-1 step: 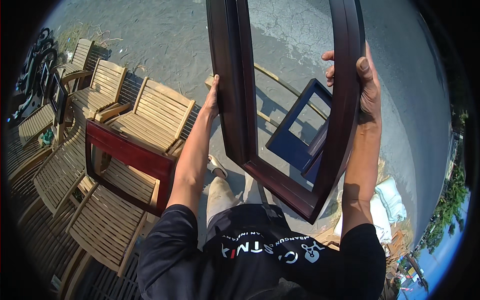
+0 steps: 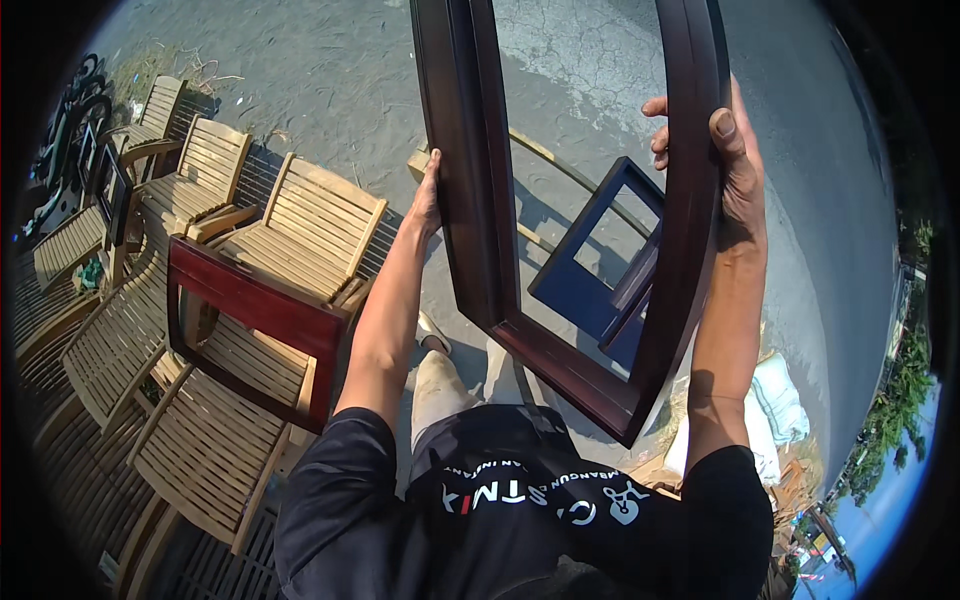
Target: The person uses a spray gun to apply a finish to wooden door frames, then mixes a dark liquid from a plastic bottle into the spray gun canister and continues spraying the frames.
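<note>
A dark red-brown wooden frame (image 2: pixel 462 200) is held up in front of me, tilted, its far end cut off by the top of the view. My left hand (image 2: pixel 427 195) presses against its left side, with most of the fingers hidden behind the bar. On the right side, my right hand (image 2: pixel 742 185) is wrapped round the other bar, thumb on the outside and fingertips showing through the opening. Below, seen through the opening, a dark blue frame (image 2: pixel 575 292) leans on pale wooden bars (image 2: pixel 555 160).
Slatted wooden chairs (image 2: pixel 325 220) crowd the left side. A red frame (image 2: pixel 255 290) lies across one of them. White sacks (image 2: pixel 778 395) and scrap wood lie at the lower right. Grey ground (image 2: pixel 330 90) spreads ahead, with a road at right.
The dark frame and my right hand sit very slightly further right in the view, while the chairs have shifted a little left. Both hands keep the same grip.
</note>
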`<state>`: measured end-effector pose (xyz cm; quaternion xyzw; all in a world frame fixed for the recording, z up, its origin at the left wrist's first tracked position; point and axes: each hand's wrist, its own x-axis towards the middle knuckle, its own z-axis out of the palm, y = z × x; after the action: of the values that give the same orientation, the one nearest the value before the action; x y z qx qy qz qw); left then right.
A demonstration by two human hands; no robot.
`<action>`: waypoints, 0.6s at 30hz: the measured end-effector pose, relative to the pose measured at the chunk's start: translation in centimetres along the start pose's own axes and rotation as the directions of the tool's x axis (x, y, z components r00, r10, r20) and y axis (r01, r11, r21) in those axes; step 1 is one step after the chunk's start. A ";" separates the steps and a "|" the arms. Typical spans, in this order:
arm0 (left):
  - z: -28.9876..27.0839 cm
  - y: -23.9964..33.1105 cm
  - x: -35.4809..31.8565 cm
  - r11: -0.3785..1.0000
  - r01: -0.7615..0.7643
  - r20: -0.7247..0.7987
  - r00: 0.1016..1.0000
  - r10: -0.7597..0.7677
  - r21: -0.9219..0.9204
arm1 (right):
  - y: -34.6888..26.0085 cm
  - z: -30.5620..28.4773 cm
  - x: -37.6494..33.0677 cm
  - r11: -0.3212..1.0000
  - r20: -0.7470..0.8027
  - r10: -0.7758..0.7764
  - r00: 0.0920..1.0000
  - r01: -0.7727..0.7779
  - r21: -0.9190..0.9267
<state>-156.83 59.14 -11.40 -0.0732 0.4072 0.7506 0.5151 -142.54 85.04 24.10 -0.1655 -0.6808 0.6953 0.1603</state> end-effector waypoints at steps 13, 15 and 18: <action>6.3 -3.0 -12.4 0.928 -0.303 0.092 0.940 0.329 -0.216 | -13.1 11.0 -13.1 0.962 0.124 -0.063 0.990 0.093 -0.256; 6.6 -3.2 -14.8 0.922 -0.336 0.057 0.934 0.353 -0.190 | -14.4 12.6 -15.8 0.946 0.133 -0.048 0.990 0.087 -0.312; 5.2 -3.5 -17.0 0.944 -0.312 0.014 0.949 0.315 -0.110 | -16.3 15.4 -19.9 0.911 0.171 -0.043 0.984 0.109 -0.398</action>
<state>-144.50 51.04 -0.81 -0.0232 0.3649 0.8448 0.3907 -131.66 62.68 40.87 -0.1125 -0.8267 0.5431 0.0946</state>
